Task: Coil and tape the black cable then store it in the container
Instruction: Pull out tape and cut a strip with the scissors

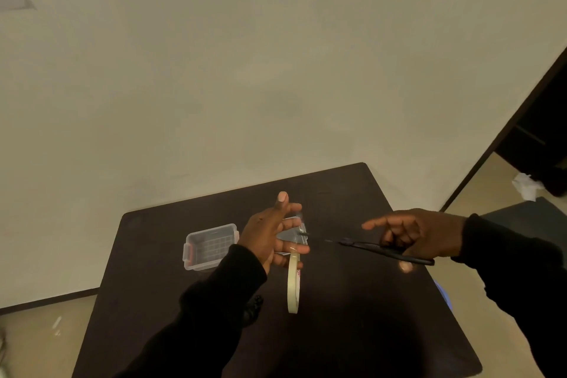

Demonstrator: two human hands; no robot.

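Note:
My left hand (267,233) is raised over the dark table (352,316), fingers spread. A roll of pale tape (293,282) hangs on edge from its lower fingers, and a clear strip runs up from it to the upper fingers. My right hand (423,233) grips black scissors (383,250), whose tips point left toward the strip, a short gap away. The clear plastic container (210,250) with an orange latch stands open left of my left hand. The black cable (253,311) lies bunched on the table, half hidden by my left sleeve.
A clear lid (290,235) lies behind my left fingers, next to the container. The table's back edge meets a plain wall. Crumpled white paper (526,186) lies on the floor at the far right by dark furniture.

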